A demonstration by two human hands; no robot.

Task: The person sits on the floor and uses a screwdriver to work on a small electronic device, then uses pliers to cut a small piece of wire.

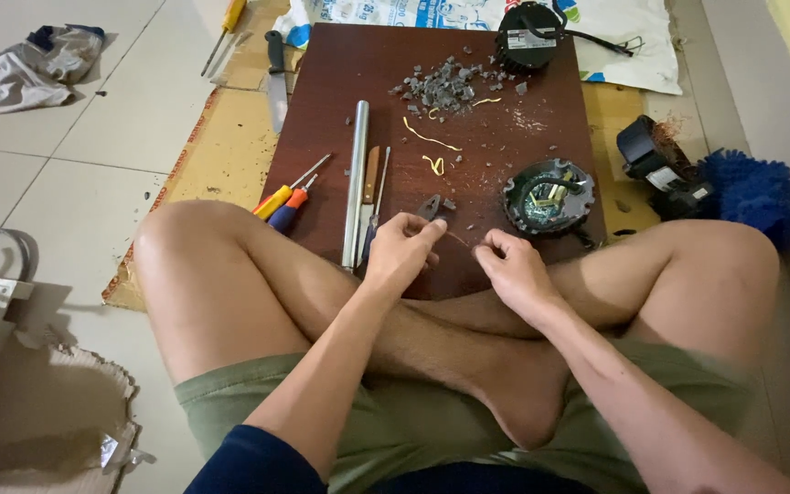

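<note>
I sit cross-legged on the floor in front of a dark brown board (340, 101). My left hand (401, 254) and my right hand (507, 267) are at the board's near edge, above my shins. Each pinches one end of a thin wire (461, 241) stretched between them. Grey pliers jaws (430, 206) show just above my left fingers; I cannot tell whether they touch the hand. A round black part with a green circuit board inside (549, 197) lies just beyond my right hand.
On the board lie a metal tube (357, 178), a wooden-handled tool (371, 178), two screwdrivers (287, 203), yellow wire bits (432, 140), grey fragments (445, 87) and a black finned motor part (526, 37). A knife (276, 82), cardboard (221, 151), a black device (658, 165) and a blue duster (759, 197) surround it.
</note>
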